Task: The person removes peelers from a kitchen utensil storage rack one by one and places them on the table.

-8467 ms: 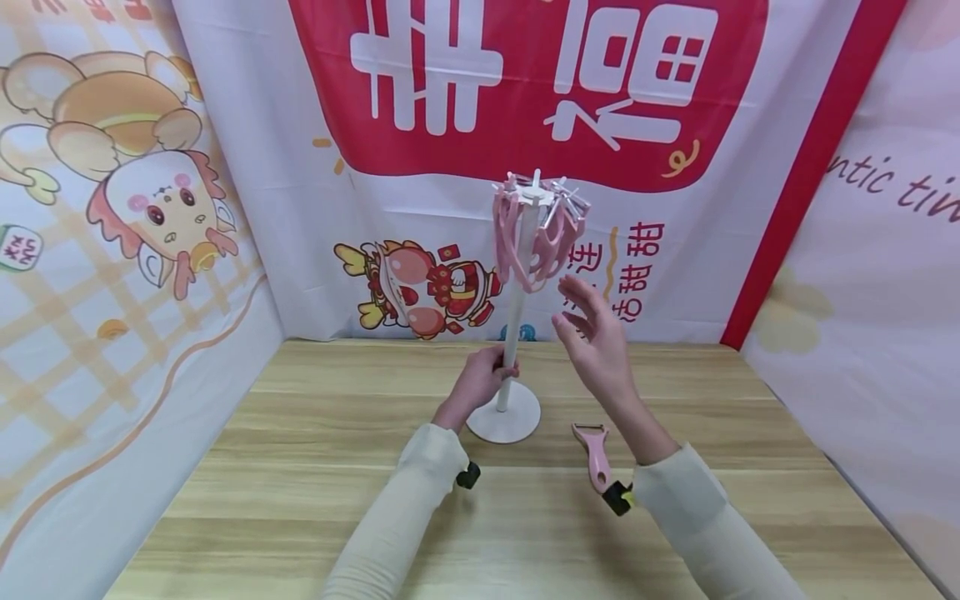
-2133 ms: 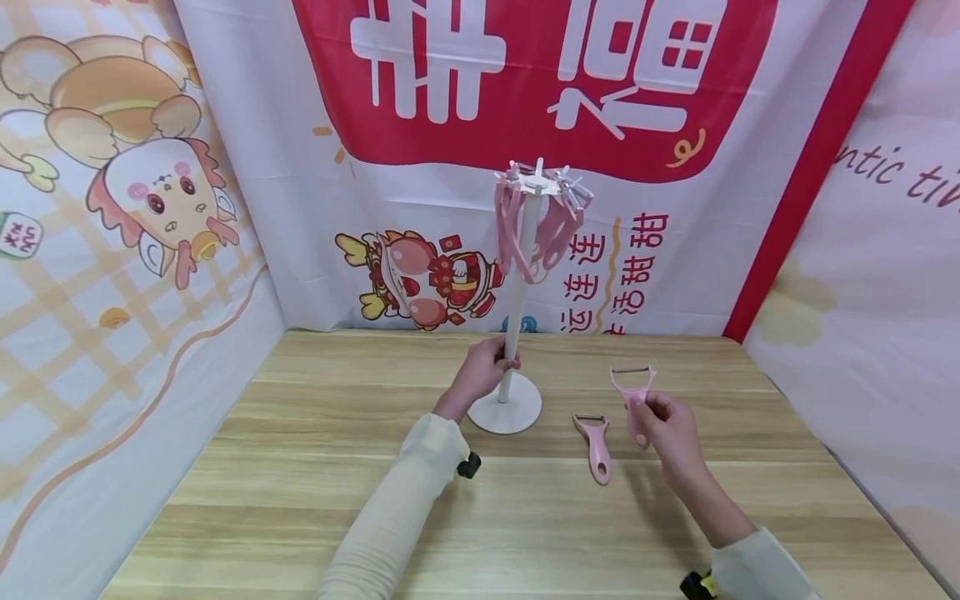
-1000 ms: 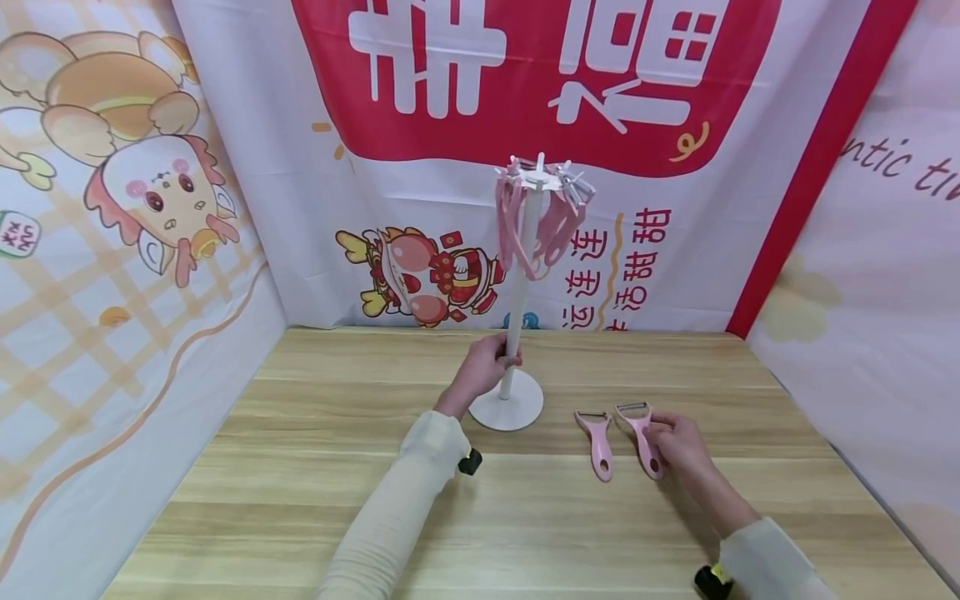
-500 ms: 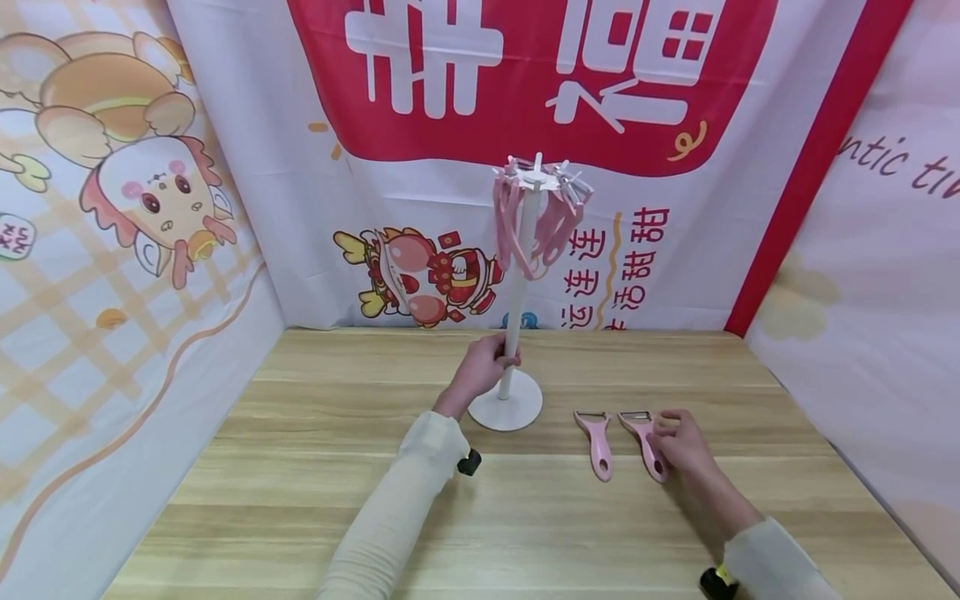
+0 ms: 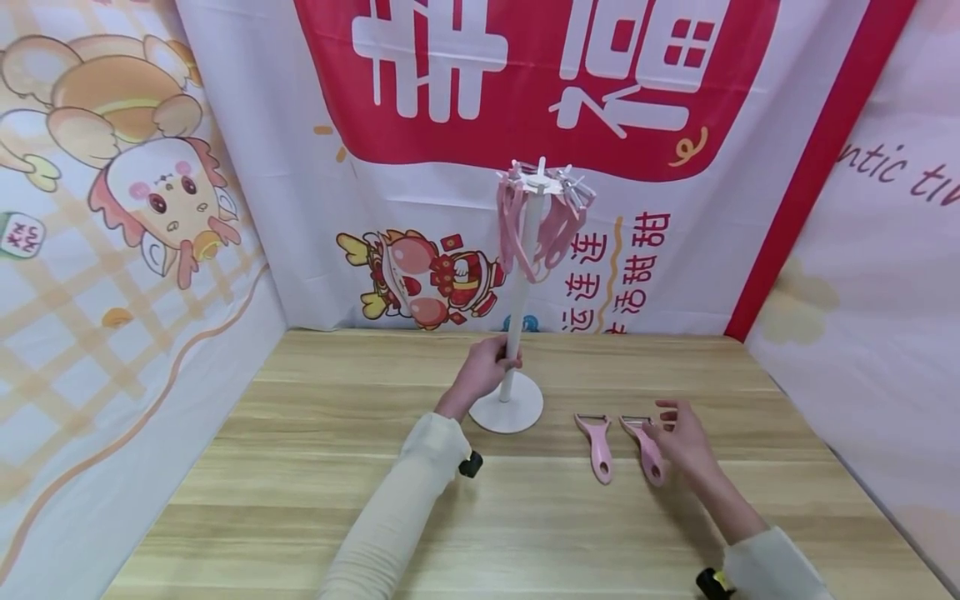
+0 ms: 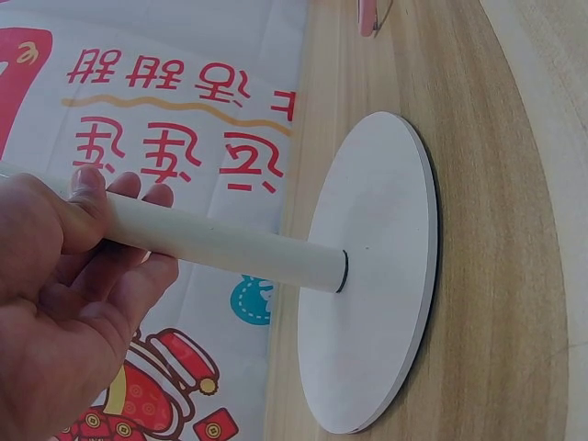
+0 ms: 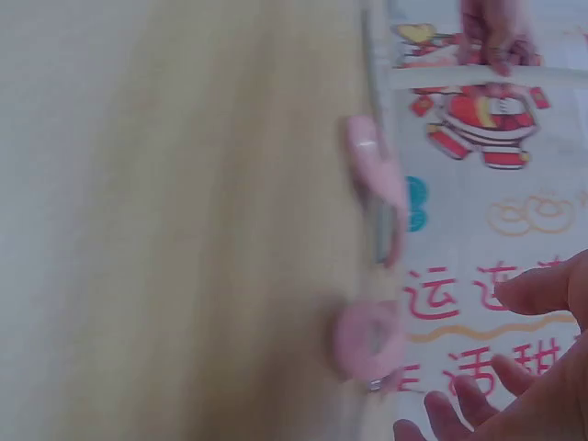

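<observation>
My left hand (image 5: 482, 368) grips the white post (image 6: 230, 246) of an upright stand, low down above its round white base (image 5: 508, 413). Pink peelers (image 5: 556, 229) hang from the hooks of the stand's white top (image 5: 538, 182). On the table, right of the base, two pink peelers lie side by side: a left peeler (image 5: 599, 450) and a right peeler (image 5: 649, 457). Over the right peeler's outer side hovers my right hand (image 5: 682, 439), thumb and fingers spread apart; in the right wrist view nothing sits between them.
The wooden table (image 5: 322, 500) meets a printed cloth backdrop (image 5: 420, 192) close behind the stand. Cloth walls also rise on the left (image 5: 150, 375) and right (image 5: 885, 317). A small black camera (image 5: 471, 464) is worn at the left wrist.
The right hand came down from the stand's top, carried a peeler to the table, laid it beside the first one, then released it and lifted slightly. The left hand kept its grip.
</observation>
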`<state>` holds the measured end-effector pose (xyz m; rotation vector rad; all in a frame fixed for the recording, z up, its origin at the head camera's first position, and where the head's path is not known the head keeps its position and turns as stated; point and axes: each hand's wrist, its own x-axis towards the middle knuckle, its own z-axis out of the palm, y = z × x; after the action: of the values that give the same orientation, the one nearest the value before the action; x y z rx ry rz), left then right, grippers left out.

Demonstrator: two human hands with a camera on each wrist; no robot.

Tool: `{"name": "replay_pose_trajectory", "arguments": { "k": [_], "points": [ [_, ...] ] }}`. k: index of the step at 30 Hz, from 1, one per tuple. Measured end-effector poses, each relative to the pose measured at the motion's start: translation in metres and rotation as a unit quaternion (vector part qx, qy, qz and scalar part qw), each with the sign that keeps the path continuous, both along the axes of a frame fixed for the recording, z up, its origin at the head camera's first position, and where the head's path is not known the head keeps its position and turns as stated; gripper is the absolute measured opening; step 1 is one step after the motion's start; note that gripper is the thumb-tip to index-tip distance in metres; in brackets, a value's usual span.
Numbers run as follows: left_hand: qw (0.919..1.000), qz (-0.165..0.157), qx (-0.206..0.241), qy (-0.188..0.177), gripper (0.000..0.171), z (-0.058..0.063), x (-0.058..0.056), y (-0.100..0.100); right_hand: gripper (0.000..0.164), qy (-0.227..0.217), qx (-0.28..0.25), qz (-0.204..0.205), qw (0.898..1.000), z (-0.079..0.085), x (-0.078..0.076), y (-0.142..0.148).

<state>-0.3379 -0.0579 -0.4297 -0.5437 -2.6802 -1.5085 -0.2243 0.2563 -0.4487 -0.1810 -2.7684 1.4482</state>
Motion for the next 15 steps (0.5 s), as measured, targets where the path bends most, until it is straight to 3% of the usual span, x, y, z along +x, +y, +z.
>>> {"name": "replay_pose_trajectory", "arguments": {
  "k": [9,15],
  "points": [
    [1.0000,-0.001,-0.002,0.004,0.006,-0.001,0.000,0.001,0.035,0.082,0.036,0.009,0.996,0.030,-0.003,-0.014],
    [1.0000,-0.002,-0.004,0.003,0.007,-0.001,-0.001,0.000,0.034,0.109,-0.023,0.046,0.993,0.049,-0.007,-0.030]
  ]
}}
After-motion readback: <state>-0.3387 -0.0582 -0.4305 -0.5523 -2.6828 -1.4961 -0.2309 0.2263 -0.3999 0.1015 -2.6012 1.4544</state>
